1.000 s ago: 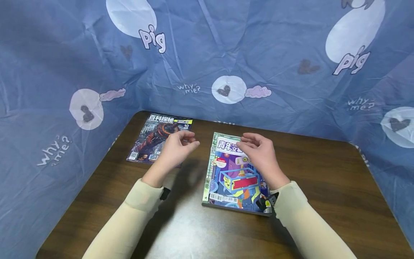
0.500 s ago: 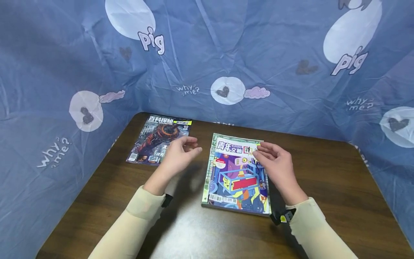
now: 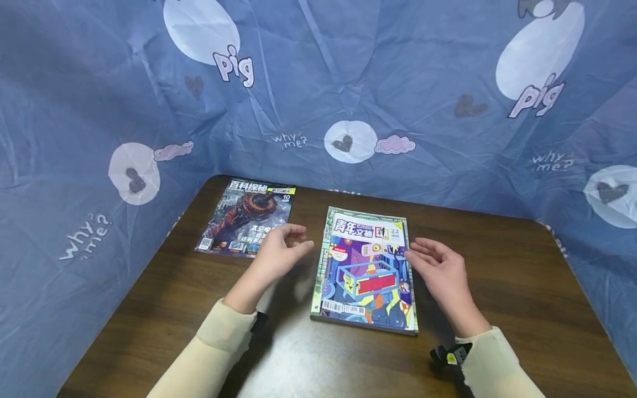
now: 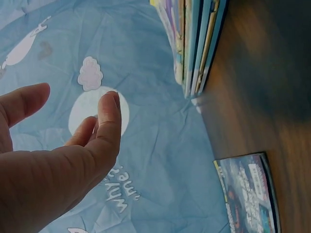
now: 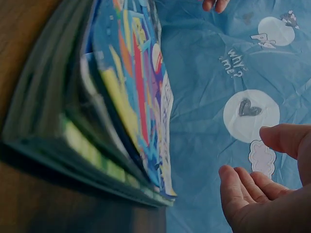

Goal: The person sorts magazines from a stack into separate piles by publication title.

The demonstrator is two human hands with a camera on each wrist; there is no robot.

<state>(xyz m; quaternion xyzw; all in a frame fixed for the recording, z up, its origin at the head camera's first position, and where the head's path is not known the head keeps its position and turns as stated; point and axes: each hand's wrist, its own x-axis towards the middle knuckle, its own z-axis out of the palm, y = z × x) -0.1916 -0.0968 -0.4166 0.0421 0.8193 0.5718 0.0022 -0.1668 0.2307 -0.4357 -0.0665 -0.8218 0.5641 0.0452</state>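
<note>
A stack of magazines [image 3: 365, 279] lies on the table between my hands, topped by a colourful purple and blue cover. The left wrist view shows the layered edges of the stack [image 4: 197, 46]. My left hand [image 3: 278, 251] hovers left of it, thumb and fingers loosely bent and apart, holding nothing. To the right of the stack, my right hand [image 3: 443, 271] is held near its upper right edge, also with nothing in its fingers. In the right wrist view the right hand [image 5: 269, 189] has a gap between thumb and fingers and is apart from the stack.
A dark magazine [image 3: 244, 215] lies flat at the table's back left, its lower right corner partly behind my left hand. Brown wooden table [image 3: 517, 287] extends on both sides. A blue patterned cloth [image 3: 298, 99] hangs along the back and sides.
My right hand has moved right and toward me, from over the top magazine to beside the stack. My left hand has shifted slightly right and nearer. The magazines have stayed put.
</note>
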